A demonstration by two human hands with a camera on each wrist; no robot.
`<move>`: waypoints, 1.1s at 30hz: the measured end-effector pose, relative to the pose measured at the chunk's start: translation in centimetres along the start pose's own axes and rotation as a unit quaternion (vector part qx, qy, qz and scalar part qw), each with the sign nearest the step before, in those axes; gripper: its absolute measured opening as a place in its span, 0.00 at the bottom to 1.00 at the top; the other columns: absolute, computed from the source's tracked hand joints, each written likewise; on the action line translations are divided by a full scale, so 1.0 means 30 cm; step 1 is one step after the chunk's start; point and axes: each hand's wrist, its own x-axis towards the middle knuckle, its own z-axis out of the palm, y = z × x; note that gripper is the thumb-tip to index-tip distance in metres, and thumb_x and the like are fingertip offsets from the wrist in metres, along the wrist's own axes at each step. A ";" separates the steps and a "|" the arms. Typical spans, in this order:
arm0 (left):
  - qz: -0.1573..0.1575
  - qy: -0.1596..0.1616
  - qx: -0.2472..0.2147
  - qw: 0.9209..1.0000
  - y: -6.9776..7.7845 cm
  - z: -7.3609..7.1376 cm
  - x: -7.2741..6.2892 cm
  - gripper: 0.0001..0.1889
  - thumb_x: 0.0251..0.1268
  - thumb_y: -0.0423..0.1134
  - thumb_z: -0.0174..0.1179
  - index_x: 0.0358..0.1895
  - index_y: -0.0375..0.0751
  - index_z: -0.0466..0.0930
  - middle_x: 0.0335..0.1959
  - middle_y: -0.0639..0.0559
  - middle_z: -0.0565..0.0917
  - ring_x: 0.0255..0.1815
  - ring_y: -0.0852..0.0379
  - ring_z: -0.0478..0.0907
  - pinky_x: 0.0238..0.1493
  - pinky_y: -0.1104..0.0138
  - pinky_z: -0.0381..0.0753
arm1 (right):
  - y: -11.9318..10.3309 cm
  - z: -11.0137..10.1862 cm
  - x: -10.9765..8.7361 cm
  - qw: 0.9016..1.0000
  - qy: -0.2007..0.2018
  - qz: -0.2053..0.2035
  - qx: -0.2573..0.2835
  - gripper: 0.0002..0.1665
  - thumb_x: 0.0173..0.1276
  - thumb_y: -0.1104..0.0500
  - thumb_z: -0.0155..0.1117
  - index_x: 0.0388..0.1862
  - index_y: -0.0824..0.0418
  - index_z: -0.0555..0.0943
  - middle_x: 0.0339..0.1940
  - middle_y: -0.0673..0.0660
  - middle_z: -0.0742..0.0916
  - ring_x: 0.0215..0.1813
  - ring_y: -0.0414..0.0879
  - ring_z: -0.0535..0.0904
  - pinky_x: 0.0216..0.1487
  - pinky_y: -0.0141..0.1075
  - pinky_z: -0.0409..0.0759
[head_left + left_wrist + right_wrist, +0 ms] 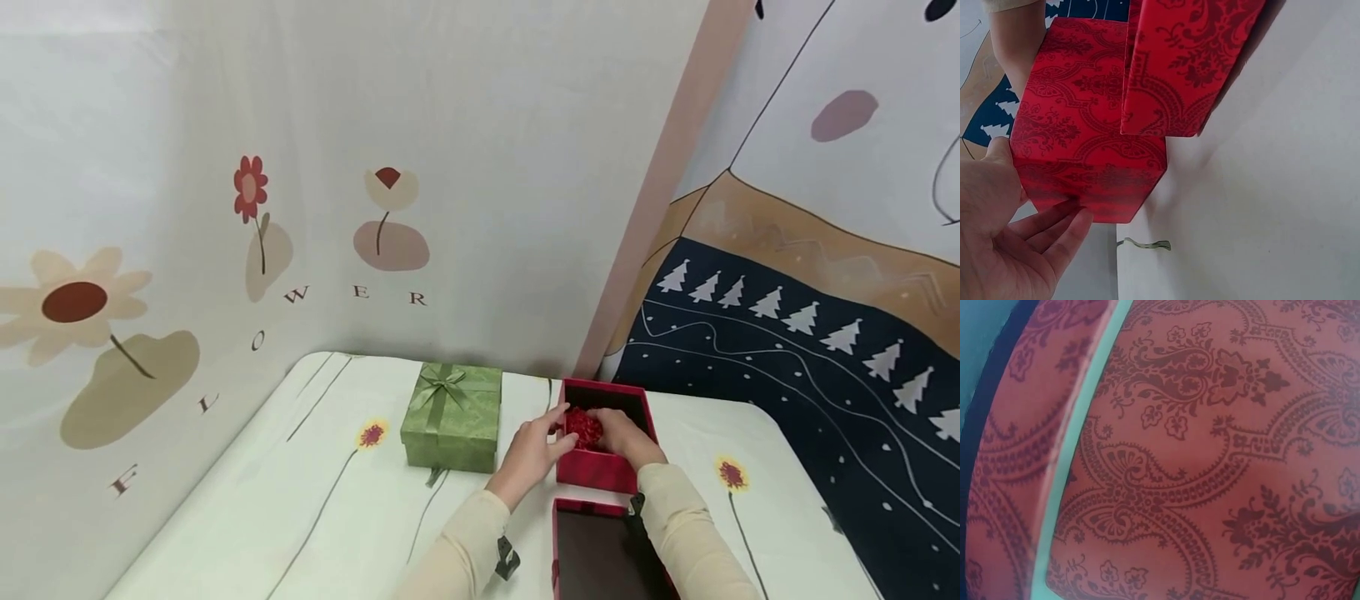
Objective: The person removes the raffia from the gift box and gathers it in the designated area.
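Note:
A deep red gift box stands without its lid, its dark inside facing up. My left hand holds the box's near left corner, thumb over the rim. In the left wrist view its fingers lie against the patterned outer wall. Reaching over the near right rim, my right hand grips a crumpled, ruffled red bundle inside the box; some of its fingertips are hidden. The right wrist view shows only the patterned red wall, not the hand.
Nearer to me lies the red lid, dark inner side up, partly under my right sleeve. A closed green gift box with a ribbon bow stands to the left. A white flower-printed cloth covers the table; printed curtains hang behind.

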 end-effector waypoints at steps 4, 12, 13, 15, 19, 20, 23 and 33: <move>0.009 0.002 0.002 1.000 0.004 -0.003 0.000 0.29 0.76 0.47 0.61 0.76 0.45 0.71 0.60 0.44 0.85 0.60 0.46 0.82 0.54 0.59 0.82 | -0.001 -0.011 -0.004 1.000 0.030 -0.008 0.001 0.27 0.61 0.78 0.67 0.62 0.72 0.80 0.54 0.69 0.86 0.53 0.59 0.82 0.62 0.57 0.80; 0.001 0.008 0.005 1.000 0.000 -0.005 0.014 0.30 0.75 0.48 0.62 0.77 0.47 0.71 0.61 0.45 0.85 0.60 0.47 0.82 0.56 0.57 0.82 | -0.012 -0.060 -0.001 0.998 0.049 -0.039 -0.020 0.31 0.59 0.78 0.65 0.64 0.74 0.78 0.58 0.73 0.83 0.60 0.66 0.79 0.64 0.60 0.77; 0.000 0.007 0.006 1.000 -0.002 -0.004 0.014 0.30 0.75 0.48 0.62 0.77 0.47 0.71 0.61 0.45 0.85 0.60 0.47 0.82 0.56 0.58 0.82 | -0.012 -0.063 -0.001 0.998 0.049 -0.039 -0.021 0.31 0.59 0.78 0.65 0.64 0.74 0.78 0.59 0.73 0.83 0.61 0.67 0.79 0.64 0.60 0.77; 0.000 0.005 0.005 1.000 -0.004 -0.002 0.010 0.30 0.76 0.48 0.62 0.77 0.47 0.71 0.60 0.44 0.85 0.60 0.47 0.82 0.55 0.58 0.82 | -0.013 -0.069 -0.007 0.998 0.051 -0.036 -0.019 0.31 0.59 0.78 0.66 0.64 0.74 0.78 0.60 0.74 0.83 0.63 0.68 0.78 0.65 0.60 0.76; -0.001 0.001 0.003 1.000 -0.003 0.001 0.000 0.30 0.76 0.48 0.62 0.77 0.46 0.71 0.60 0.44 0.84 0.60 0.46 0.82 0.57 0.56 0.82 | -0.015 -0.087 -0.023 0.998 0.060 -0.030 -0.006 0.32 0.59 0.79 0.65 0.65 0.76 0.76 0.62 0.75 0.81 0.66 0.70 0.76 0.66 0.62 0.74; -0.002 0.001 0.001 1.000 -0.003 0.000 -0.002 0.30 0.76 0.48 0.62 0.77 0.46 0.71 0.61 0.44 0.84 0.61 0.46 0.81 0.57 0.56 0.82 | -0.016 -0.094 -0.026 0.998 0.063 -0.030 -0.005 0.32 0.59 0.79 0.65 0.65 0.76 0.76 0.61 0.75 0.81 0.65 0.70 0.76 0.66 0.62 0.75; -0.004 -0.001 0.000 1.000 -0.003 0.000 -0.006 0.30 0.76 0.49 0.61 0.77 0.46 0.70 0.61 0.44 0.84 0.61 0.45 0.81 0.59 0.55 0.82 | -0.016 -0.119 -0.032 0.997 0.071 -0.037 -0.007 0.32 0.58 0.80 0.65 0.65 0.76 0.76 0.59 0.76 0.82 0.63 0.70 0.77 0.64 0.62 0.76; 0.006 -0.001 -0.012 1.000 0.001 -0.004 -0.007 0.30 0.76 0.46 0.62 0.77 0.45 0.70 0.62 0.41 0.83 0.62 0.43 0.80 0.60 0.53 0.81 | -0.021 -0.259 -0.091 0.989 0.125 -0.072 0.017 0.34 0.56 0.80 0.64 0.66 0.78 0.75 0.57 0.78 0.81 0.59 0.72 0.78 0.61 0.64 0.77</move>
